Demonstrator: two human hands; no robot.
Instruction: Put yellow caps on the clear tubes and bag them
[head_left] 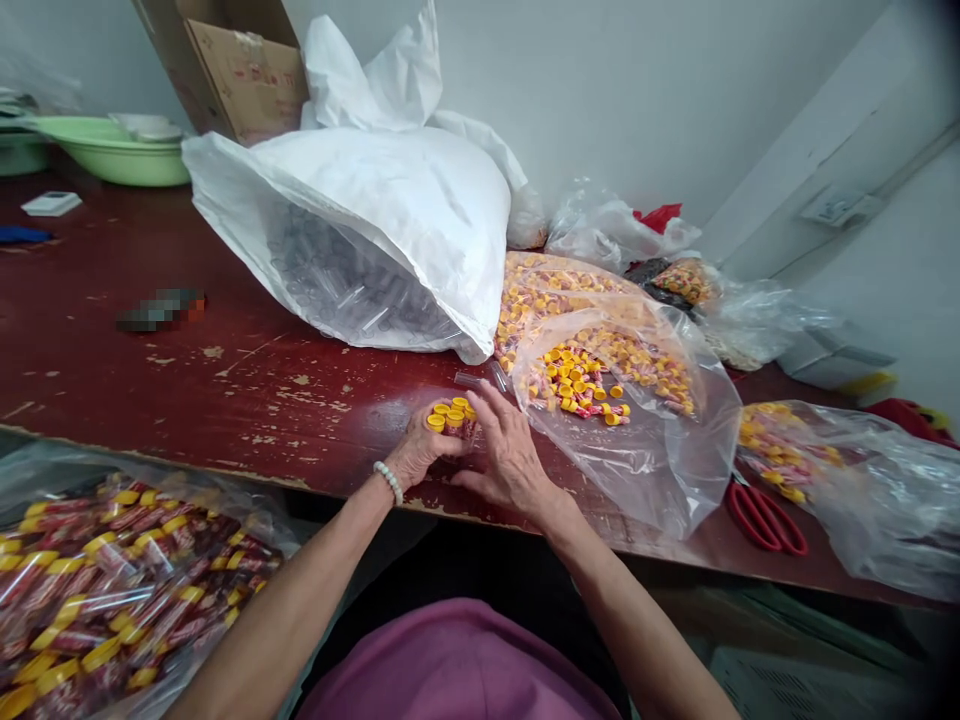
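Yellow-topped tubes (454, 419), in left grip (422, 451) — lower ends hidden

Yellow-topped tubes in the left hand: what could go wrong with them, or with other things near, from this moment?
The left hand holds several yellow-topped tubes as a cluster close to the table edge; if the grip loosens, some might drop off. The sack lies with its mouth open toward the hands, so more clear tubes could slide out. The scissors lie near the front edge and might be knocked down.
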